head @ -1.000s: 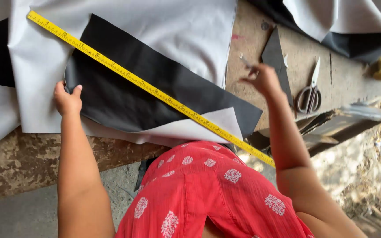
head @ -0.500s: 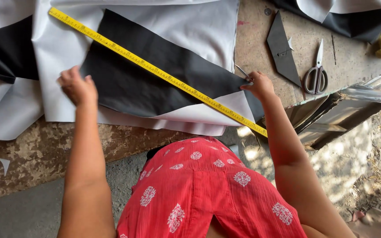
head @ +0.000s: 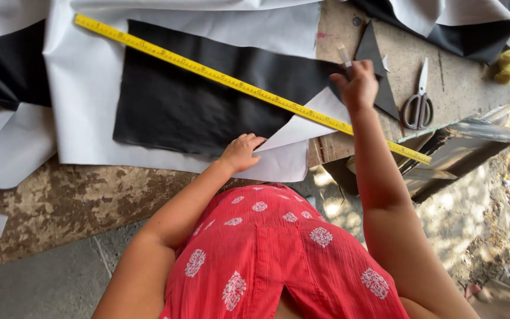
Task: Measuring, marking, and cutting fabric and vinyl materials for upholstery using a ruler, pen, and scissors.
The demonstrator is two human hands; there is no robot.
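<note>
Head view: yellow ruler (head: 249,90) diagonal, upper-left to lower-right

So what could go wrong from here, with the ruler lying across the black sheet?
The ruler lies loose: neither hand presses it, so it may slide off line. Its far end overhangs the table edge and could tip. The left hand pins only the folded white corner, so the black sheet may shift.

So the left hand (head: 241,152) slid over from the far edge of the sheet to the folded-up white corner (head: 302,127) near the middle. The right hand (head: 358,85) lifted off the yellow ruler (head: 237,82), now gripping a white marker (head: 344,56).
</note>
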